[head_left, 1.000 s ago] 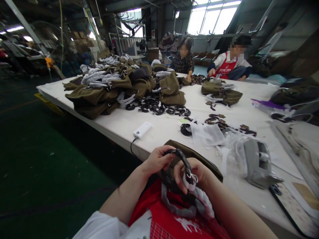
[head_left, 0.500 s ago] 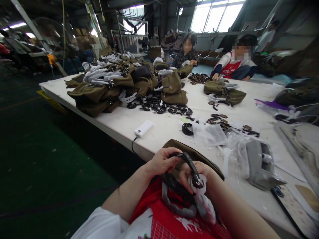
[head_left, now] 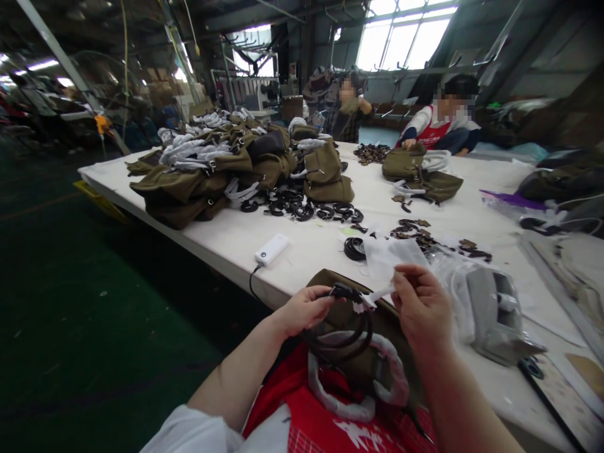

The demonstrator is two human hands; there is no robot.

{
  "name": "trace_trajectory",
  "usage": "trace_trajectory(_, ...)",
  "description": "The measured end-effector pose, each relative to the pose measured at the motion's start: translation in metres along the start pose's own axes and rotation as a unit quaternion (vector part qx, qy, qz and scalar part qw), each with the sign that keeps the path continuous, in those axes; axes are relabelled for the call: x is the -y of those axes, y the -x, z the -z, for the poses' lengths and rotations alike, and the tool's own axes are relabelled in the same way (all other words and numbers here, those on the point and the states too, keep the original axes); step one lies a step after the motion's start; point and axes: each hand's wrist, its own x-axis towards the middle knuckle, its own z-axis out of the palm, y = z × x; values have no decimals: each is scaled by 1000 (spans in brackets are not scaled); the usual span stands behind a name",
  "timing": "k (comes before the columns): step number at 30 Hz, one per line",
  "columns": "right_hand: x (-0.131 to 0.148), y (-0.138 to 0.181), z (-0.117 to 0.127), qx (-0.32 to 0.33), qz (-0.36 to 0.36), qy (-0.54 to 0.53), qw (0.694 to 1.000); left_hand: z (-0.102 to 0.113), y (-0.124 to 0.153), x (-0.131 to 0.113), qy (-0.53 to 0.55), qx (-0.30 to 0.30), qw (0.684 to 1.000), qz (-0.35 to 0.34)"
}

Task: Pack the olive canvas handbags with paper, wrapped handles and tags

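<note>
My left hand (head_left: 304, 309) pinches a coiled black strap (head_left: 365, 336) near its end, where dark fittings show. From that end a white strip of wrapping (head_left: 381, 293) stretches to my right hand (head_left: 422, 308), whose thumb and fingers are closed on it. Under both hands an olive bag (head_left: 325, 280) rests against my lap and the table edge. Its handles, wrapped in whitish covering (head_left: 396, 377), loop over my red apron (head_left: 306, 393).
Olive bags (head_left: 189, 189) are heaped on the white table (head_left: 226, 242), with coiled black straps (head_left: 302, 211) before them. A white power bank (head_left: 272, 248), a plastic-wrapped grey piece (head_left: 488, 308) and a phone (head_left: 552, 390) lie nearer. Across the table a co-worker's hand (head_left: 409, 144) touches another bag (head_left: 401, 165).
My right hand has moved up and right, away from the strap, drawing the white wrapping out straight. My left hand stays on the strap, which now hangs in loops lower down.
</note>
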Motion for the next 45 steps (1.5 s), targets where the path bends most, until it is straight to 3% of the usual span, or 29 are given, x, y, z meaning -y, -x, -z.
trace_trajectory(2, 2, 4, 3, -57, 58, 19, 997, 0, -4, 4, 26, -91, 994, -55)
trace_trajectory(5, -5, 14, 7, -58, 61, 19, 996, 2, -10, 6, 49, -222, 967, -112)
trace_trajectory(8, -15, 21, 11, -36, 34, 32, 998, 3, -14, 6, 79, -272, 951, -125)
trace_trajectory(12, -16, 22, 15, -25, 0, 40, 999, -6, -16, 4, 131, -283, 940, -139)
trace_trajectory(16, -12, 22, 17, -24, 17, 60, 998, -11, -20, 2, 145, -295, 932, -152)
trace_trajectory(19, -13, 15, 22, 46, 8, 117, 992, -10, -22, 3, 139, -281, 938, -147)
trace_trajectory(22, -11, 2, 28, 139, -10, 226, 964, -10, -22, 5, 119, -259, 950, -130)
trace_trajectory(26, 3, -5, 26, 184, 136, 367, 902, -15, -19, 11, 90, -231, 963, -110)
trace_trajectory(28, 8, -2, 20, 231, 163, 390, 876, -18, -19, 13, 73, -219, 967, -109)
trace_trajectory(31, 9, 6, 11, 332, 63, 375, 863, -16, -19, 13, 33, -195, 976, -88)
trace_trajectory(33, 6, 10, 9, 366, 4, 341, 866, -10, -18, 11, -43, -190, 977, -83)
trace_trajectory(35, 3, 12, 8, 369, -10, 318, 874, -5, -15, 5, -178, -233, 946, -140)
trace_trajectory(37, 1, 12, 7, 363, -9, 322, 874, -3, -9, -4, -333, -280, 867, -240)
trace_trajectory(38, 0, 12, 7, 368, -11, 328, 870, -5, -5, -10, -407, -277, 822, -285)
trace_trajectory(39, -2, 12, 7, 375, -10, 331, 866, -8, -2, -15, -475, -248, 782, -319)
trace_trajectory(42, -7, 11, 5, 395, 6, 330, 857, -21, 4, -29, -629, -69, 684, -364)
trace_trajectory(45, -15, 9, 5, 385, -2, 310, 869, -29, 2, -33, -695, 25, 618, -367)
